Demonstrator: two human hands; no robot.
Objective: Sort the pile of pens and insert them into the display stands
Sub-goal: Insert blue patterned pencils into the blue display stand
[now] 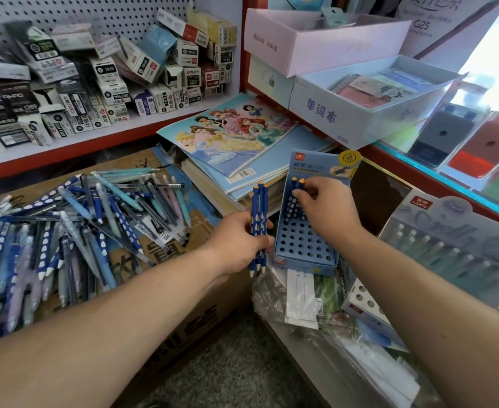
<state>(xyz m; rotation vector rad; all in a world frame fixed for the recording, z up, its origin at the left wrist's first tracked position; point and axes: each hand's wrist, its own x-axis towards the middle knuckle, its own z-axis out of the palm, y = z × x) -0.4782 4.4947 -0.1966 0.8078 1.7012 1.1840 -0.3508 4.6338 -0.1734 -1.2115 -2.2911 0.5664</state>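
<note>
Cardboard box (201,313): lower left, its flat top carrying the loose pens; printed lettering on the near side.
Shelf (95,136): upper left, red-edged, crowded with small refill cartons (110,78) stacked against a pegboard.
Pen pile (74,225): spread over the left and middle of the box top; dark blue pens with white dimples are mixed with pale blue, teal, lilac and clear ones, lying crossed at all angles.
Notebook stack (236,136): beyond the far right corner of the box, a cartoon-princess cover on top.
Grey-blue stand (454,245): far right, rows of pale pens under clear packaging.
Blue display stand (304,245): just right of the box, resting on plastic-wrapped packs (301,298); a grid of round holes, most unfilled, with a printed backing card rising at its far edge.
Left hand (236,242): at the box's right edge, fingers curled round the bundle.
Right hand (324,210): over the stand's far half, thumb and fingers pinching the standing pens near their tops.
Bundle of dark blue pens (258,207): upright in the left hand, orange caps up, white tips down; possibly three or four, hard to count.
Standing pens (294,184): two orange-capped dark blue ones in the stand's far left corner holes.
</note>
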